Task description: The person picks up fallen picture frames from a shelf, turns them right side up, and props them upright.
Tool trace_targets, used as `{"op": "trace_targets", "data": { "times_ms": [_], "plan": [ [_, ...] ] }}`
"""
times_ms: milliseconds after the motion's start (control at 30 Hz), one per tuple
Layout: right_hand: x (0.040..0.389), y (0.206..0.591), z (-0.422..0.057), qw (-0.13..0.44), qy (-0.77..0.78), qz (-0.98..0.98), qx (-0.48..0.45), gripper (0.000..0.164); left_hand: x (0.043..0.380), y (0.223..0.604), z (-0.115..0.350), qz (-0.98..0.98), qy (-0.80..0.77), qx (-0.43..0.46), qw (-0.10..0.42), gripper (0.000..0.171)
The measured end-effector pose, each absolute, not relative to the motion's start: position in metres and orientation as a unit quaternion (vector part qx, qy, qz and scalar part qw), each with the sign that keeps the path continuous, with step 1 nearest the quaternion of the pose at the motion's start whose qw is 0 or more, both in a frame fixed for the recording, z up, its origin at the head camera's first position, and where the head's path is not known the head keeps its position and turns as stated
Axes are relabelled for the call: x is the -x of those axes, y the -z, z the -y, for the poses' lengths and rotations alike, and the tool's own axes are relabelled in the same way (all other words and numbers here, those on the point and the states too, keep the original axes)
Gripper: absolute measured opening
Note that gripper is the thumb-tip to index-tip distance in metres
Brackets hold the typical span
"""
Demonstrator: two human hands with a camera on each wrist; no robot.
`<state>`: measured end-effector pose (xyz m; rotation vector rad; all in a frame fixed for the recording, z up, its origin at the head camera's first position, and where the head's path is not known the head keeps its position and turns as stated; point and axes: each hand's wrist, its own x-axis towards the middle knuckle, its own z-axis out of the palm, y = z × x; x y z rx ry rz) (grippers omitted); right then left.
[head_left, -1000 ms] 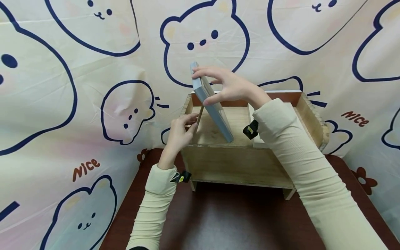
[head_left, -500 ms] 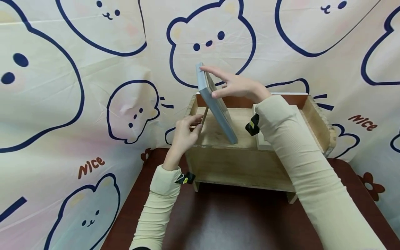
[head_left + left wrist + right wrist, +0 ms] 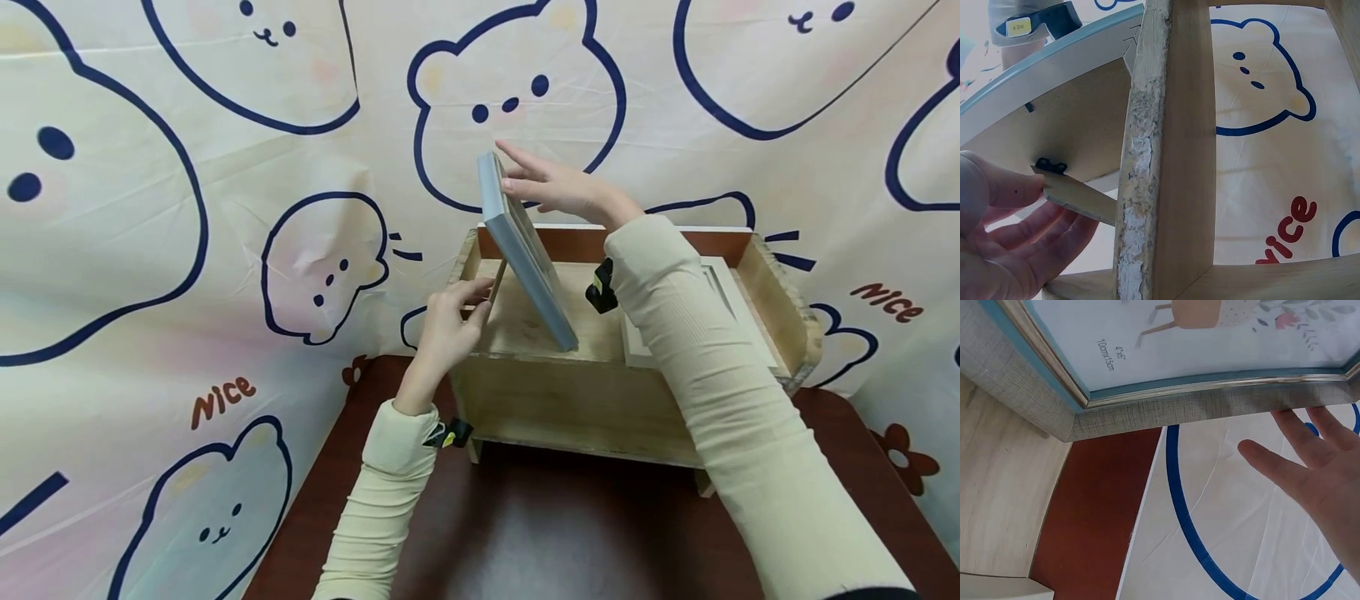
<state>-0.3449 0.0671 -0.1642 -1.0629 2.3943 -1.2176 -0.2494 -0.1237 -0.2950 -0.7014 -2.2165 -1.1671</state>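
1. The blue frame (image 3: 519,250) stands tilted on the wooden shelf (image 3: 570,400), its top towards 11 o'clock and its lower corner at 5 o'clock, near the shelf's front edge. That corner could slip over the edge if the frame were pushed towards 6 o'clock.

2. The right hand (image 3: 566,190), at the frame's 1 o'clock, has its fingers apart and nearly straight; at least two tips touch the upper rim without clamping it. So light a touch would probably not stop the frame tipping if its balance shifted.

3. The left hand (image 3: 450,325), at the frame's 8 o'clock, has thumb and fingers pinched together on the back stand (image 3: 1075,194). Should that pinch slacken with the stand at a poor angle, the leg might fold and the frame fall backward.

4. Pulling the stand too far could strain the black hinge (image 3: 1050,166) that joins it to the backing.

5. The white frame (image 3: 750,312) lies between 3 and 4 o'clock of the blue one, partly covered by the right sleeve (image 3: 675,308). A low sweep of that arm could knock it; whether the two now touch is not shown, but they look apart.
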Motion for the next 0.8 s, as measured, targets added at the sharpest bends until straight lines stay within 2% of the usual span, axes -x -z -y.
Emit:
{"op": "trace_targets", "data": {
  "times_ms": [267, 533, 800],
  "plan": [
    [0.345, 0.162, -0.07, 0.141, 0.415, -0.832, 0.34, 0.068, 0.25, 0.295, 0.12, 0.818, 0.428, 0.255, 0.288, 0.023],
    [0.351, 0.169, -0.076, 0.108, 0.387, -0.834, 0.378, 0.064, 0.249, 0.297, 0.118, 0.821, 0.42, 0.243, 0.302, 0.02],
    [0.353, 0.171, -0.081, 0.111, 0.377, -0.85, 0.35, 0.086, 0.25, 0.297, 0.117, 0.819, 0.422, 0.243, 0.302, 0.02]
  ]
}}
